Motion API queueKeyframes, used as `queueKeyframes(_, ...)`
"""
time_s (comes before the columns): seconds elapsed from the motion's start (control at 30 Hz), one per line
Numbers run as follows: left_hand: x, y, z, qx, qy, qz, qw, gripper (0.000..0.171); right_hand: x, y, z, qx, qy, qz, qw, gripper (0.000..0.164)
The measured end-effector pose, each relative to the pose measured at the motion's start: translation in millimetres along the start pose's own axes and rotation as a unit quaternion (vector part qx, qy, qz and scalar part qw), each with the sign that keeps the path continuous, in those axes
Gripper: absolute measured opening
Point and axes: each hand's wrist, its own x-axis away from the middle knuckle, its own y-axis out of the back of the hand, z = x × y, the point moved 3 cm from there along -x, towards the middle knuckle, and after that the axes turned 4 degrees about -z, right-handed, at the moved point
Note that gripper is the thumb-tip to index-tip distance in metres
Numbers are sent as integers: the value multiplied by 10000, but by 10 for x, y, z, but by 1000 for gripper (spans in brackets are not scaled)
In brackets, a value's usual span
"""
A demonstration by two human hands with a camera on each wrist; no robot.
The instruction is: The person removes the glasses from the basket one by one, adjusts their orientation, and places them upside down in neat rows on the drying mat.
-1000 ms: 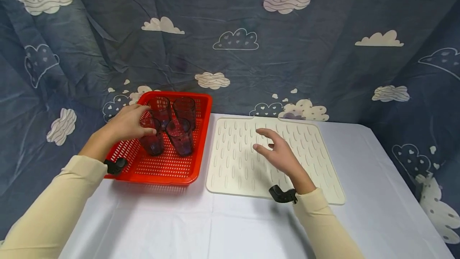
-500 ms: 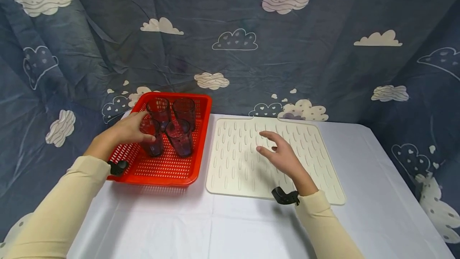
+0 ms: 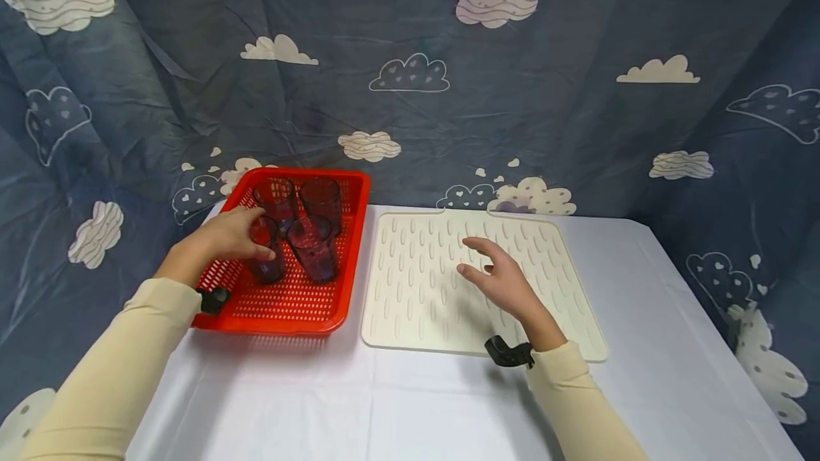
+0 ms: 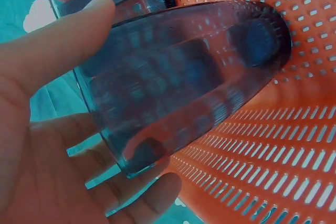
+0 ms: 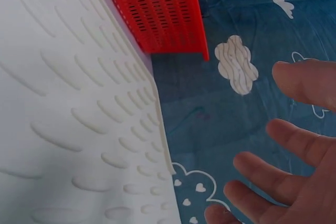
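Observation:
My left hand [image 3: 227, 239] reaches over the left side of a red perforated basket [image 3: 349, 262] and surrounds the front-left dark translucent glass [image 3: 269, 272]. In the left wrist view, the thumb lies along one side of that glass [image 4: 173, 93], while the spread fingers reach past its rim on the other. Beside it are a front-right glass [image 3: 315, 255] and two rear glasses, one at left [image 3: 277, 198] and one at right [image 3: 323, 201]. Above the cream ridged mat [image 3: 410, 304], my right hand [image 3: 502, 279] hovers, thumb and fingers apart, holding nothing.
A white cloth-covered table [image 3: 288, 397] carries the basket and, to its right, the mat. Behind them hangs a dark blue curtain [image 3: 397, 119] with a cloud print. The basket's right wall stands a short way from the mat's left edge.
My left hand has come down and closer around the front-left glass. The right hand has shifted slightly right relative to the mat. The head view has turned a little to the right.

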Motion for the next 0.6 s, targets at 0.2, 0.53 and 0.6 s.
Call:
queueKeyframes(0.2, -33, 0, -9, 181, 24, 208, 9996, 94, 27, 34, -47, 1, -7, 22, 10000, 53)
queueKeyframes(0.53, -44, 53, 10, -13, -11, 216, 9998, 76, 41, 109, -104, -82, -74, 2, 9999, 48)
queueKeyframes(0.6, -23, 81, 6, 46, 0, 246, 9997, 77, 47, 133, -118, -92, -46, -55, 9999, 46)
